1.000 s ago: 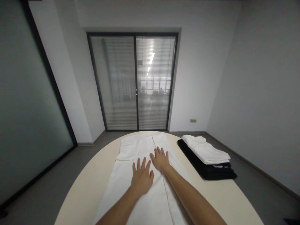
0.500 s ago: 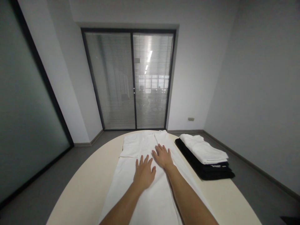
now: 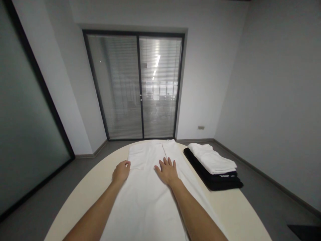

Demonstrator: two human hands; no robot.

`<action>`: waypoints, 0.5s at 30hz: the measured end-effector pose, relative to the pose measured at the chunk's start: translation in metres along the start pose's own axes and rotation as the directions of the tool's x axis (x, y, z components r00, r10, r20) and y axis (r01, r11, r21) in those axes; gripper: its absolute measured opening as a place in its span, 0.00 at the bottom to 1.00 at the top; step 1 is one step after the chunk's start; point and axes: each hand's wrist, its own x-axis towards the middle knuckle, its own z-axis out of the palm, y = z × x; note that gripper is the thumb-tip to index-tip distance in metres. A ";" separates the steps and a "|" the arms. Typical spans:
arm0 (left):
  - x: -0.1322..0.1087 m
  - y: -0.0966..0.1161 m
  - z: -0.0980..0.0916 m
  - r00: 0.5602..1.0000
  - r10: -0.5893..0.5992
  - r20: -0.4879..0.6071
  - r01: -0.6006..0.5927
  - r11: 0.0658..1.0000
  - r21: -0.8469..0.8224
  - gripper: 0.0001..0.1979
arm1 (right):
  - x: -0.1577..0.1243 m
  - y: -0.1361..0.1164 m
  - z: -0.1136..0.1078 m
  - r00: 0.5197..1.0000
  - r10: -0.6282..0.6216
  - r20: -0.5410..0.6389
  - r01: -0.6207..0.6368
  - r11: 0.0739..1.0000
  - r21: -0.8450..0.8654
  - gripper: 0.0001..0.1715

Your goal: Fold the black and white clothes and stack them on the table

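A white T-shirt (image 3: 147, 201) lies spread lengthwise over the table, with a sleeve (image 3: 136, 157) laid flat near its far left side. At the left edge of the shirt, my left hand (image 3: 121, 172) has its fingers closed on the fabric by the sleeve's near corner; the fingertips are partly hidden. My right hand (image 3: 167, 170) rests palm down on the middle of the shirt, fingers spread and holding nothing. A long fold runs beneath my right forearm.
A pale round table (image 3: 87, 197) carries the shirt. To the right sits a stack of folded clothes, a white garment (image 3: 213, 159) on top of black ones (image 3: 220, 184). Beyond the table stands a glass door (image 3: 132, 87) with blinds.
My left hand has moved left from the shirt's middle to its left edge, and its fingers have closed there. My right hand stays flat on the fabric. The view has shifted slightly.
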 end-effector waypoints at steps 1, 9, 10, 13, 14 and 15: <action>0.005 -0.002 0.001 1.000 0.000 0.016 0.000 1.000 -0.023 0.13 | -0.002 -0.002 0.001 1.000 -0.008 -0.001 0.008 1.000 0.003 0.42; 0.017 -0.005 0.015 0.997 -0.051 0.058 0.056 0.995 -0.078 0.16 | -0.006 -0.002 0.008 0.998 -0.037 0.042 0.037 0.999 0.011 0.44; 0.018 -0.006 0.015 0.995 -0.070 0.071 0.076 0.994 -0.081 0.15 | -0.006 -0.002 0.009 0.998 -0.038 0.050 0.038 0.999 0.010 0.45; 0.021 -0.009 0.016 0.989 -0.103 0.107 0.114 0.988 -0.106 0.14 | -0.007 -0.002 0.008 0.996 -0.038 0.078 0.037 0.999 0.005 0.45; 0.022 -0.010 0.016 0.988 -0.101 0.114 0.115 0.986 -0.119 0.13 | -0.008 -0.002 0.007 0.996 -0.038 0.083 0.038 0.999 0.003 0.45; 0.023 -0.010 0.016 0.988 -0.097 0.120 0.112 0.985 -0.133 0.13 | -0.009 -0.003 0.005 0.996 -0.039 0.077 0.039 0.999 0.001 0.44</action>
